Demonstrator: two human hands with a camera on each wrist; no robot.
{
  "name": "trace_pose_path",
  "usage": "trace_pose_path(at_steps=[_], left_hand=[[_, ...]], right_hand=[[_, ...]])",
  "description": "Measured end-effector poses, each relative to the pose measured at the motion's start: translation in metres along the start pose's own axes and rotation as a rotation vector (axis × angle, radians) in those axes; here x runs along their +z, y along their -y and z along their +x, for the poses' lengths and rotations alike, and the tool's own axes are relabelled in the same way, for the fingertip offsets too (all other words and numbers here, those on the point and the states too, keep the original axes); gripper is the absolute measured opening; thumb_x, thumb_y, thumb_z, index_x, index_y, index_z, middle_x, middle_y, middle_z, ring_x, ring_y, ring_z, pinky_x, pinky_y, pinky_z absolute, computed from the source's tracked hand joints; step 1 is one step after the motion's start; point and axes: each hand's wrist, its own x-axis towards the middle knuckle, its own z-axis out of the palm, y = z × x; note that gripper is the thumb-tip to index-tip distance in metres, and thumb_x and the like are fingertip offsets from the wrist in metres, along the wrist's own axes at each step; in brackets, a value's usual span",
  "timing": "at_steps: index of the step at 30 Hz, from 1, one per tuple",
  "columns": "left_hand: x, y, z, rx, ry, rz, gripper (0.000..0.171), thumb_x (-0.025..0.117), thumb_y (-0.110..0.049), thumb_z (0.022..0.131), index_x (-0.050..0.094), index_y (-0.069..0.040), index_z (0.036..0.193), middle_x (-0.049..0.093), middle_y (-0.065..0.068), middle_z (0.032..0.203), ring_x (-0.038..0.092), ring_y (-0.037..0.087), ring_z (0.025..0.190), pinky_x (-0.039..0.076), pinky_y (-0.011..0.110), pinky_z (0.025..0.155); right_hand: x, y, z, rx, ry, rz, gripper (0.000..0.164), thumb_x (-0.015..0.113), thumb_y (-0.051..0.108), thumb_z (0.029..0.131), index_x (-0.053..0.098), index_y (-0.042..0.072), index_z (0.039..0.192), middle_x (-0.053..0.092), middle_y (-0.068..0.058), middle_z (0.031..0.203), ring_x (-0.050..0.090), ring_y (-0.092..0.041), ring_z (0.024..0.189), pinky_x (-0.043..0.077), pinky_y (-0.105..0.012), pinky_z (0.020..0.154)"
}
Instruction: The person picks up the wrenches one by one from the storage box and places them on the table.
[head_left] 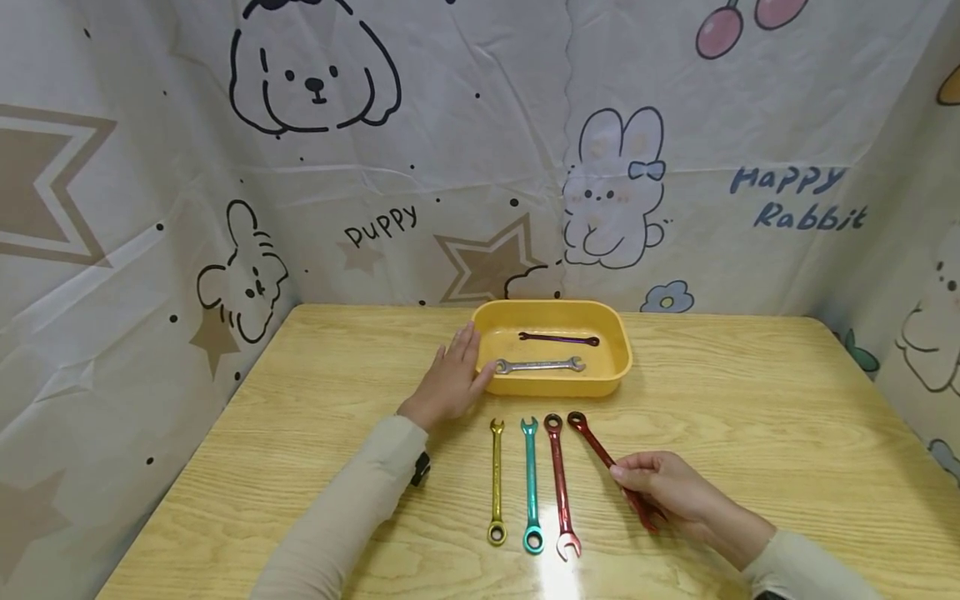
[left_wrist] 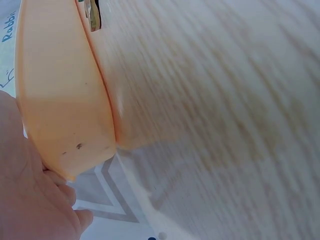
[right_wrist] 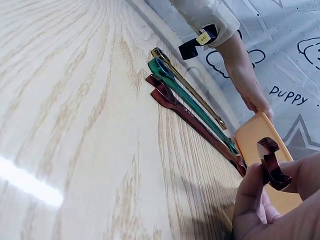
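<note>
My right hand (head_left: 678, 496) pinches a dark red combination wrench (head_left: 595, 444) by its shaft, ring end pointing away from me. The open-end jaw of this red wrench (right_wrist: 270, 165) shows beyond my fingertips in the right wrist view. My left hand (head_left: 448, 379) rests against the left end of a yellow plastic bin (head_left: 555, 388), fingers extended along its rim and thumb at the front corner. Just left of the held wrench lie another red wrench (head_left: 559, 483), a teal wrench (head_left: 531, 479) and a gold wrench (head_left: 497, 479), side by side on the table.
Inside the bin are a silver double open-end wrench (head_left: 540, 365) and a thin purple wrench (head_left: 558, 338). The wooden table (head_left: 337, 375) ends at a cloth backdrop (head_left: 450, 167) printed with cartoon animals, which also rises on both sides.
</note>
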Motion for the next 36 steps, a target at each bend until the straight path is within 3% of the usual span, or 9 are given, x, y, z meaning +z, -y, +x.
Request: trace_pose_path(at_steps=[4,12,16,21,29,36], left_hand=[[0.000,-0.001,0.000,-0.005,0.003,-0.007,0.072,0.021,-0.050,0.103,0.008,0.000,0.153,-0.001,0.013,0.161,0.005,0.028,0.148,0.011,0.049,0.117],[0.001,0.000,0.000,-0.009,-0.002,-0.013,0.072,0.021,-0.051,0.103,0.007,0.000,0.153,-0.001,0.013,0.161,0.004,0.029,0.148,0.012,0.049,0.117],[0.001,-0.001,0.000,-0.007,-0.003,-0.021,0.072,0.022,-0.050,0.103,0.007,0.000,0.153,0.000,0.013,0.161,0.005,0.030,0.148,0.012,0.050,0.117],[-0.001,-0.001,-0.001,-0.003,0.002,-0.021,0.072,0.021,-0.050,0.103,0.006,0.001,0.153,-0.001,0.014,0.161,0.003,0.029,0.148,0.012,0.050,0.117],[-0.002,-0.001,-0.001,-0.012,0.008,-0.029,0.073,0.019,-0.051,0.103,0.005,0.000,0.153,-0.003,0.012,0.161,0.001,0.027,0.148,0.010,0.049,0.117],[-0.001,-0.001,-0.001,-0.009,0.004,-0.034,0.073,0.020,-0.051,0.103,0.005,0.000,0.153,-0.002,0.012,0.161,0.002,0.028,0.148,0.010,0.049,0.117]], right_hand=[[0.002,0.002,0.001,0.011,-0.025,0.008,0.029,0.061,0.019,0.095,0.060,-0.008,0.105,0.059,0.000,0.083,0.056,-0.009,0.074,0.048,-0.022,0.065],[-0.002,0.006,0.000,0.047,0.082,0.054,0.032,0.061,0.019,0.095,0.063,-0.008,0.112,0.066,-0.002,0.092,0.062,-0.010,0.081,0.053,-0.024,0.070],[0.000,0.005,-0.001,0.066,0.070,0.036,0.031,0.061,0.016,0.094,0.063,-0.008,0.113,0.066,-0.001,0.093,0.062,-0.010,0.083,0.054,-0.026,0.074],[0.004,0.005,-0.002,0.073,0.026,0.045,0.028,0.061,0.013,0.094,0.064,-0.008,0.112,0.069,0.001,0.086,0.064,-0.007,0.075,0.055,-0.024,0.068],[0.008,0.008,0.001,0.066,0.059,0.049,0.024,0.056,0.004,0.093,0.063,-0.011,0.110,0.069,-0.003,0.082,0.065,-0.006,0.064,0.055,-0.020,0.062],[0.012,0.006,0.004,0.087,0.017,-0.012,0.025,0.065,0.010,0.090,0.064,-0.009,0.106,0.066,-0.002,0.079,0.063,-0.007,0.064,0.056,-0.022,0.062]])
